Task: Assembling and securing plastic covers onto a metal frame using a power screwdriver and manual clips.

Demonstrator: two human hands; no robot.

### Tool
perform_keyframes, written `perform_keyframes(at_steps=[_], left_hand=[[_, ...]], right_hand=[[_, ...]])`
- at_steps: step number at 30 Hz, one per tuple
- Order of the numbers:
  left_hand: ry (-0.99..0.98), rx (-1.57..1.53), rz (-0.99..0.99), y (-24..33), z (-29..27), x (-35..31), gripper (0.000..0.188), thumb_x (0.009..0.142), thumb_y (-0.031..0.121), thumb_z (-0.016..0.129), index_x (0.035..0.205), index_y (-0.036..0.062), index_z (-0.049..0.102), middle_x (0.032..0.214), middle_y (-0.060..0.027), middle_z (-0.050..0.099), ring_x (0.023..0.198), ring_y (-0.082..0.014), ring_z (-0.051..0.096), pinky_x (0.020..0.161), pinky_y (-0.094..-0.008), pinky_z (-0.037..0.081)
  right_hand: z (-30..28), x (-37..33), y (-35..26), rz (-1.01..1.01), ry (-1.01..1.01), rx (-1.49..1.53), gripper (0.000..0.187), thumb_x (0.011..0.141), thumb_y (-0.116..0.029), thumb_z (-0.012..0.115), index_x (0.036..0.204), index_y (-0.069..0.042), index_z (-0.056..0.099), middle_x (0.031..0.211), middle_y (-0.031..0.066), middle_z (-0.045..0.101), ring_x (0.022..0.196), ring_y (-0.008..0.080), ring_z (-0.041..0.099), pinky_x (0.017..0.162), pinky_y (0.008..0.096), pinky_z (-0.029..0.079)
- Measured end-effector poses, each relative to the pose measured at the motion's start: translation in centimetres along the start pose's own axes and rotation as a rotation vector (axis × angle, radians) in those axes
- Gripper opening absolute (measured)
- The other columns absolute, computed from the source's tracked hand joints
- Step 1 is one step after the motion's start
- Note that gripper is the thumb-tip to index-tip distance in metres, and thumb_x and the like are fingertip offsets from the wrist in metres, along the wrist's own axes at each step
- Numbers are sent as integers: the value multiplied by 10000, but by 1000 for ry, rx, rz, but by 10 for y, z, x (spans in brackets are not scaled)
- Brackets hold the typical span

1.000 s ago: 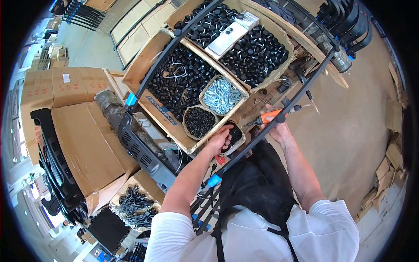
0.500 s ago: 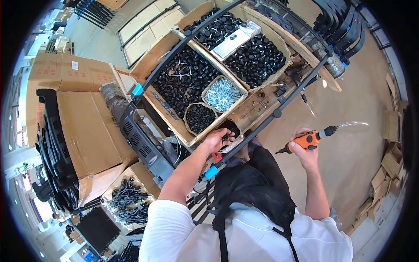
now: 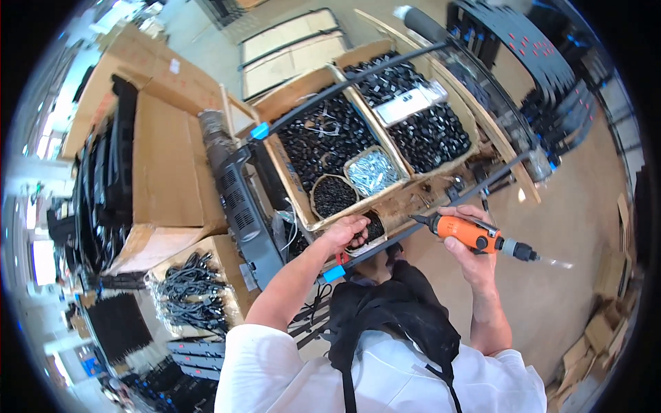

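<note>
My right hand (image 3: pixel 475 260) grips an orange pneumatic screwdriver (image 3: pixel 463 231) with a clear hose at its rear; its black tip points left toward the bins. My left hand (image 3: pixel 346 233) reaches into a small tub (image 3: pixel 374 233) of tiny dark parts, fingers curled together; whatever they hold is hidden. Beside that hand sits a round tub of small black screws (image 3: pixel 334 197), and behind it a tub of silver screws (image 3: pixel 372 172). Both stand in a cardboard bin of black caps (image 3: pixel 323 134). A dark metal frame tube (image 3: pixel 396 239) with blue tape (image 3: pixel 334 273) runs just in front of my left hand.
A second bin of black threaded feet (image 3: pixel 437 138) has a white box (image 3: pixel 411 103) lying on it. At left are a large cardboard box (image 3: pixel 169 158), a grey slotted panel (image 3: pixel 241 199) and bundled black cables (image 3: pixel 196 292). Dark curved metal parts (image 3: pixel 523 48) stand at far right.
My right hand has brought the screwdriver left and turned its tip up-left, nearer the frame tube. My left hand stays at the small tub. The whole view has turned and shifted.
</note>
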State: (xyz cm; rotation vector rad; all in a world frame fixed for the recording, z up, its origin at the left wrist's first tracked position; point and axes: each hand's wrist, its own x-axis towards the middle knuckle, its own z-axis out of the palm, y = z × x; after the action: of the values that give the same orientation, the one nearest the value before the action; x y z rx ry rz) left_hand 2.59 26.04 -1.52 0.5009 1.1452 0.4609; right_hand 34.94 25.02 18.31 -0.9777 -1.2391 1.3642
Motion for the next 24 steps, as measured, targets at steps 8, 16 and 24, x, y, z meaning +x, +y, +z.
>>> perform_keyframes(at_steps=[8,16,24], left_hand=[[303,-506,359,10,32,-68,174,1054,290,693,1027,118,687,818,39,652,639,-64,563,514,-203,410],[661,-1069,710,-11,28,-124,159,1061,242,682,1072,84,697,830,24,662,651,-72,576,536,-217,444],[591,-1349,870,-22,-14,-172,230,1088,275,633,1170,66,683,891,-6,682,706,-114,584,590,-241,455]], right_hand=[[48,66,9,-167,-417,-39,596,891,-37,789,1400,-27,479,1361,197,663,1269,305,643,1127,469,495],[152,101,27,-176,-649,86,527,894,-16,774,1358,-1,525,1276,192,715,1223,269,671,1102,428,512],[250,95,41,-89,-790,51,513,912,-28,762,1360,-15,512,1271,178,719,1186,242,685,1075,405,530]])
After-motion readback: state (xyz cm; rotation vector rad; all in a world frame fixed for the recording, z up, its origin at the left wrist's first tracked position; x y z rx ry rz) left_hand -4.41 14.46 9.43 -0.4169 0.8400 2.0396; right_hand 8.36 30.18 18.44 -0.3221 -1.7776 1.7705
